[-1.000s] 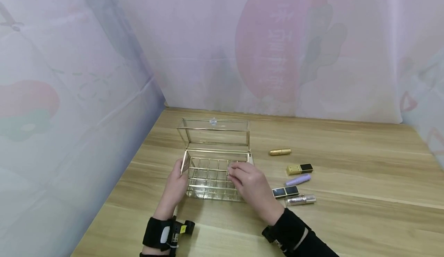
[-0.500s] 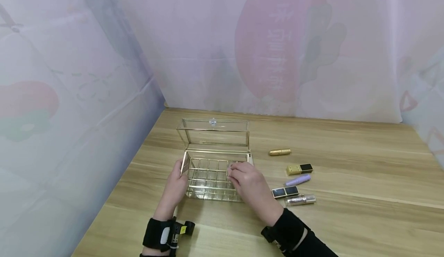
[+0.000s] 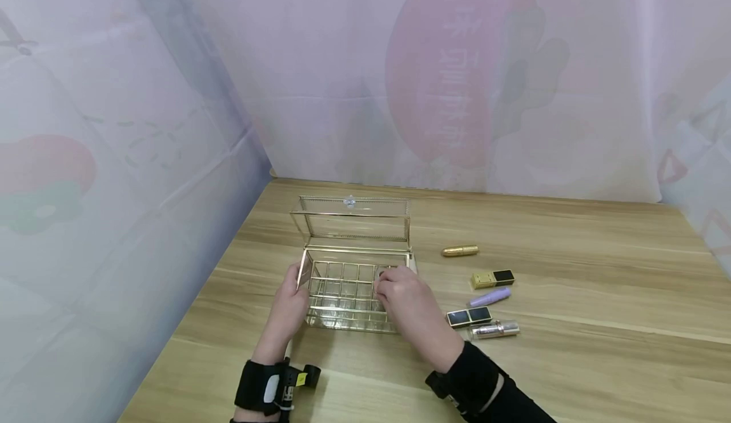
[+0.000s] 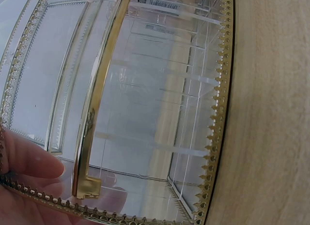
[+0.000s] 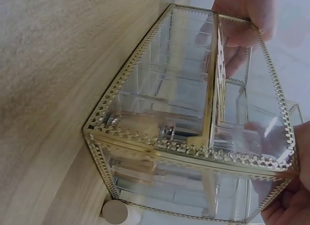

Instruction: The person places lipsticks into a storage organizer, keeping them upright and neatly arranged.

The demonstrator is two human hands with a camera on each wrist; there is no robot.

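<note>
Head view: my left hand grips the left wall of a gold-edged glass cosmetics box, its fingers bent about that side. The lid stands raised at the back with its clear knob on it. My right hand is over the right end of the gold grid, thumb and fingers drawn together with hardly any gap; what they pinch is mostly hidden here. On the wooden tabletop, to the right of the box, lie a gold bullet-shaped lipstick, a gold-and-black lipstick, a lilac tube, a black gold-trimmed case and a silver tube, these last two just beside each other.

Left wrist view: my left fingers close on the box's end by its beaded edge, part of the hand showing through the glass. Clear dividers line the inside, and a barcode label shows toward the far end.

Right wrist view: a clear-topped lipstick tube stands upright in the end compartment, behind the glass. My right fingertips are at its clear top, pinching it, as far as the reflections let me see. Outside, near the base, shows a pale round cap.
</note>
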